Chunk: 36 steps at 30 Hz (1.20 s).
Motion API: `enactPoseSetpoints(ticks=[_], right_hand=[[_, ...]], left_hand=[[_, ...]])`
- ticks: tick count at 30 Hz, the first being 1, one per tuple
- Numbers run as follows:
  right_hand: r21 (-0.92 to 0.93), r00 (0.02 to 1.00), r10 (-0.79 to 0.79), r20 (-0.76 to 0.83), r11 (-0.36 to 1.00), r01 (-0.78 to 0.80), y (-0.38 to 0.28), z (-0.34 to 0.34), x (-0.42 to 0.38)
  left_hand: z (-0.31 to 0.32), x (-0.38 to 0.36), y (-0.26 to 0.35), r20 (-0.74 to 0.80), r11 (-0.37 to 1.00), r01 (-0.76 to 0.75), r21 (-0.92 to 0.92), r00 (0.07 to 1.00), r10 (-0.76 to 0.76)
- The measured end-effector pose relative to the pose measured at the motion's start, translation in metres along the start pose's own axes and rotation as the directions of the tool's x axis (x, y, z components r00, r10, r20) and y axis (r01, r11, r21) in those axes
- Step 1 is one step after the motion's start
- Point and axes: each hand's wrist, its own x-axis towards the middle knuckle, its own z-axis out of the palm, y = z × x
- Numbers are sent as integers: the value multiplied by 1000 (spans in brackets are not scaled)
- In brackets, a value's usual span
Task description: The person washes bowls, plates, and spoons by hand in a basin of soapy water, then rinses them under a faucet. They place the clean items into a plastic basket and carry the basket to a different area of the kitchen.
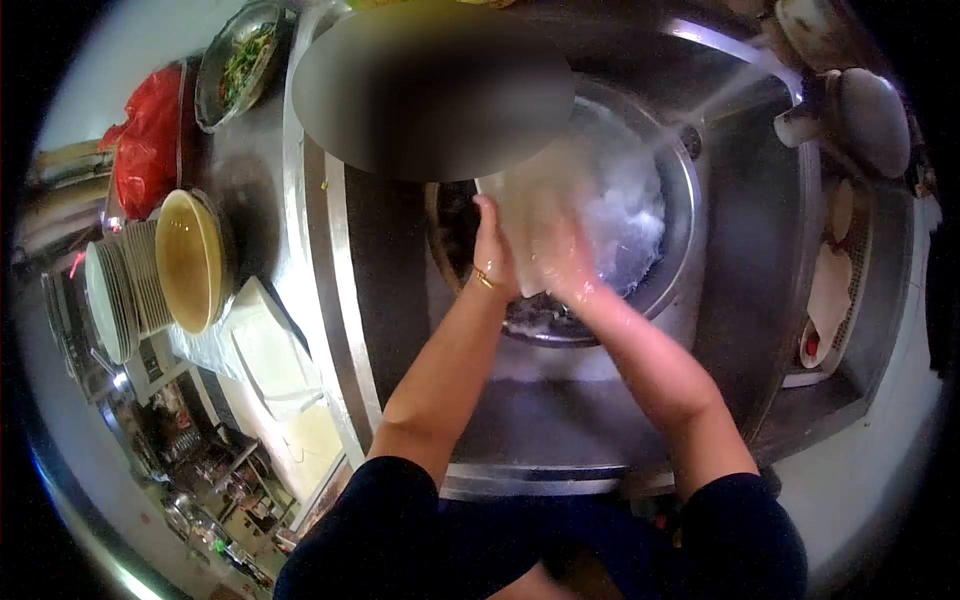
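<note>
A whitish dish [520, 215], blurred, stands tilted over a round metal basin [686, 215] of foamy water [630, 225]. My left hand [493, 250], with a thin bracelet at the wrist, grips the dish's near left edge, thumb pointing up. Against the face of the dish lies my right hand [568, 262], wet and smeared by motion, so its fingers do not show clearly. The far part of the dish runs under a blurred grey oval that hides it.
The basin sits in a steel sink [530, 415]. On the left counter are a yellowish bowl [190, 262], a row of stacked plates [110, 300], a red plastic bag [150, 140] and a bowl of greens [240, 70]. A faucet [795, 90] reaches in from the right.
</note>
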Motion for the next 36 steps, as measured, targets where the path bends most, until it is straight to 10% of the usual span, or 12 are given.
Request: enactPoseSetpoints(ticks=[2,5,6,7,10,14,16,18,24,30,32,36], right_hand=[[209,918,-395,-32,896,393,-25,-1,-2],[-86,912,-394,-116,919,386,-14,22,49],[208,994,-94,53,975,81,3,22,77],[667,949,255,186,676,-312,10,11,84],[295,968,251,-13,926,-236,43,2,58],[-205,989,-105,100,971,124,46,-17,-4],[25,879,-447,164,893,450,4,-46,-39],[-116,836,-479,267,845,521,4,-75,-49],[-386,772,-627,-108,742,548,31,-151,-26],[362,995,24,-101,932,14,1,-177,-2],[-145,943,-142,-300,984,102,24,-159,11],[-83,916,-279,-289,960,266,13,-99,12]], left_hand=[[-51,13,-3,431,992,56,-112,902,-2],[-4,-17,-1,48,998,51,-38,998,-49],[8,-18,-1,-71,999,46,-11,996,-46],[5,-18,-4,-99,992,90,90,992,-81],[3,-14,-11,-203,997,16,69,979,-1],[-18,0,-9,231,961,150,-230,968,-96],[-64,16,-8,554,921,306,-242,822,-127],[18,-29,19,-183,974,207,-90,958,-221],[50,-57,36,-28,987,115,114,993,-112],[-22,-5,23,-31,935,8,356,1000,4],[-8,-19,18,-78,964,26,263,997,-6],[-25,-1,-16,-250,913,-144,381,935,252]])
